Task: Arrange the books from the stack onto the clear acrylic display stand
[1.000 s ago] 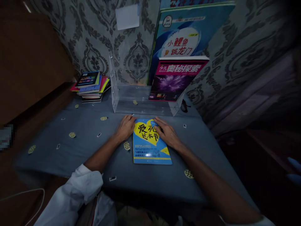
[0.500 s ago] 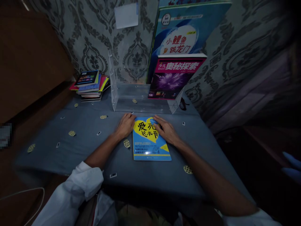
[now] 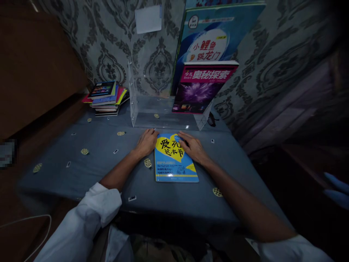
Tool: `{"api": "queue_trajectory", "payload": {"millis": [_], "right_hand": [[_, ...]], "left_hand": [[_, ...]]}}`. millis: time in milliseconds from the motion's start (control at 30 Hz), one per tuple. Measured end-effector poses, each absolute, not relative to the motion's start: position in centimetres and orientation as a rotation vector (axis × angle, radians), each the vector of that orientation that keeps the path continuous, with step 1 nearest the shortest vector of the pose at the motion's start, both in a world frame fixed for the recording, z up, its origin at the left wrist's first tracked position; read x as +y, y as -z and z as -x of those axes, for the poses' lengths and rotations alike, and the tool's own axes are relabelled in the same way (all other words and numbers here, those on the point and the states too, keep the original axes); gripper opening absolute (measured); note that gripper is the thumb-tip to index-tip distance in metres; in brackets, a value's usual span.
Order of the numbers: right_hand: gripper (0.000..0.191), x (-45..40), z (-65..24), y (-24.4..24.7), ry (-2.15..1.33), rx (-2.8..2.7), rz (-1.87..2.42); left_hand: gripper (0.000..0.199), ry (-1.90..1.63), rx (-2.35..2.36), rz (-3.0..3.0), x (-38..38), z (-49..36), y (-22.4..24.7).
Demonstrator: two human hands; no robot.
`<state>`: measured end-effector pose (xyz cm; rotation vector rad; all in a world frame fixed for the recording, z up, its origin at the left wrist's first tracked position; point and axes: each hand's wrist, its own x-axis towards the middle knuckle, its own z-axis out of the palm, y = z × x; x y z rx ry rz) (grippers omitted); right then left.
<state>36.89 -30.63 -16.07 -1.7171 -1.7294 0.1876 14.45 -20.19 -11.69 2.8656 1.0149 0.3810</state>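
Observation:
A blue book point(image 3: 174, 173) with a yellow heart and black lettering lies face up on the cloth-covered table. At its upper left corner is my left hand point(image 3: 147, 142), fingers bent together against the edge and closed on it. The fingertips on that side are partly hidden. Across the upper right part of the cover rests my right hand point(image 3: 193, 148), palm down, with its fingers stretched out. Just beyond the book stands a clear acrylic rack point(image 3: 152, 122). A magenta and purple book point(image 3: 199, 92) leans in it, in front of a larger blue-green book point(image 3: 209, 32).
On the back left of the table point(image 3: 103, 167) is a stack of books point(image 3: 105, 98). Dark glasses point(image 3: 212, 119) lie beside the rack's right end. The patterned wall point(image 3: 109, 47) rises behind, with a white paper point(image 3: 148, 20) on it.
Both hands stay at the upper part of the blue book, which has not moved on the table. The whole view has shifted slightly.

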Motion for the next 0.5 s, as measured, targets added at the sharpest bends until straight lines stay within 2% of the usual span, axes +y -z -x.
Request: {"api": "queue_trajectory", "payload": {"millis": [500], "right_hand": [[0.046,-30.49,-36.75,16.13,-0.118,-1.767,1.757]], "left_hand": [[0.026,-0.255,1.031,-2.962,-20.78,-14.46,10.89]]}}
